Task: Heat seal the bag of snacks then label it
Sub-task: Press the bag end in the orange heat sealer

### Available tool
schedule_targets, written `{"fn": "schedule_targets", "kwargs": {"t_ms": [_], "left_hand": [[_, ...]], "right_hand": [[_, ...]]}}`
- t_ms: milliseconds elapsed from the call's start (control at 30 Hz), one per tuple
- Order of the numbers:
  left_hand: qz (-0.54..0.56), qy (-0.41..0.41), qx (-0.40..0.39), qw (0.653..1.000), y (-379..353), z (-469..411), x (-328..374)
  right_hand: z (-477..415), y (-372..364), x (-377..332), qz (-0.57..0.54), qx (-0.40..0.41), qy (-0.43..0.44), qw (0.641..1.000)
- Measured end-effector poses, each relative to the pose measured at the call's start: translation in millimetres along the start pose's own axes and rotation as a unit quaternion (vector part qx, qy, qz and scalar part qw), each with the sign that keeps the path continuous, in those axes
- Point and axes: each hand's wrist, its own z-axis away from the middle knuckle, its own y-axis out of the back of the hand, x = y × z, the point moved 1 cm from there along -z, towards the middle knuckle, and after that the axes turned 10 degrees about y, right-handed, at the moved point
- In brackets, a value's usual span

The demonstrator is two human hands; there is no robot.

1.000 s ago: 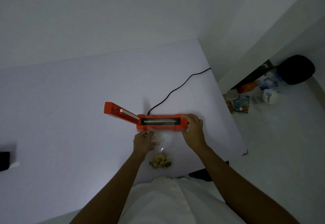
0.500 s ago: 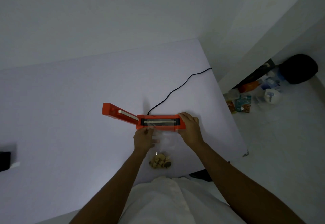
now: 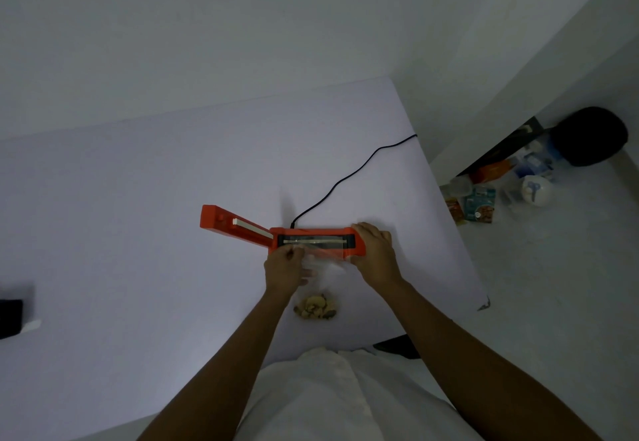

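An orange heat sealer (image 3: 316, 242) lies on the white table (image 3: 138, 233), its lid arm (image 3: 235, 226) swung open to the left. A clear plastic bag (image 3: 323, 273) with brown snacks (image 3: 315, 307) at its bottom lies just in front of it, its open top edge resting on the sealing strip. My left hand (image 3: 285, 267) pinches the bag's top left corner at the sealer. My right hand (image 3: 375, 254) grips the sealer's right end and the bag's right edge.
A black power cord (image 3: 349, 177) runs from the sealer to the table's right edge. A black object (image 3: 10, 316) sits at the far left edge. On the floor to the right lie snack packets (image 3: 479, 203) and a black round object (image 3: 589, 136).
Both hands have pushed the bag's open top up onto the sealing strip. The bag is pulled flatter; the snacks stay put.
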Motion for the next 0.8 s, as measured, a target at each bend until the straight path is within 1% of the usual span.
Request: {"fn": "schedule_targets", "kwargs": {"t_ms": [500, 800], "left_hand": [[0.003, -0.001, -0.004, 1.000, -0.9, 4.0, 8.9], [-0.021, -0.034, 0.003, 0.999, -2.2, 8.5, 10.7]], "right_hand": [[-0.2, 0.7, -0.4, 0.001, 0.004, 0.000, 1.000], [0.3, 1.1, 0.0, -0.002, 0.007, 0.001, 1.000]]}}
